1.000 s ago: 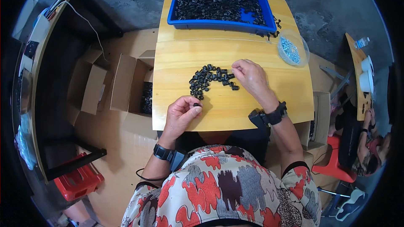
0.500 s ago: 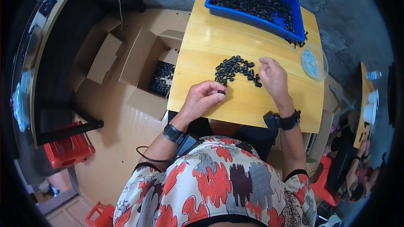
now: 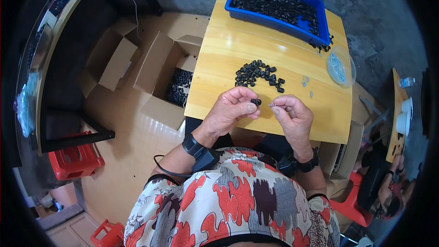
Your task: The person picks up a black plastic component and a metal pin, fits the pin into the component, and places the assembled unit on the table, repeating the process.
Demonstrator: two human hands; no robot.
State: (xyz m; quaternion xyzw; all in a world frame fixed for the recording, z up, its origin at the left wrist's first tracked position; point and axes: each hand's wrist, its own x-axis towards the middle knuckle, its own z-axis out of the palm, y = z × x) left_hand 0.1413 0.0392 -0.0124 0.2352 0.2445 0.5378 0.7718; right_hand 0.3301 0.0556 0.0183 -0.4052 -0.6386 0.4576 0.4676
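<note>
Between the thumb and fingers of my left hand (image 3: 233,109) is a small black cylindrical part (image 3: 256,102), its end turned toward the right. My right hand (image 3: 294,116) pinches a small silvery screw (image 3: 272,104), pointing left at the black part, with a narrow gap between the two. Just beyond my hands lies a loose pile of similar black parts (image 3: 252,71) on the yellow wooden table (image 3: 215,71). A few small screws (image 3: 305,81) lie on the tabletop beyond my right hand.
At the table's far side stands a blue tray (image 3: 279,19) full of black pieces. A clear round bowl (image 3: 339,71) of screws sits at the right edge. An open cardboard box (image 3: 157,89) with black parts is left of the table. Another person (image 3: 388,192) sits at far right.
My right hand has come nearer and leftward, and a screw now shows in its fingers. My left hand has moved right with the black part. Loose screws now show where my right hand was.
</note>
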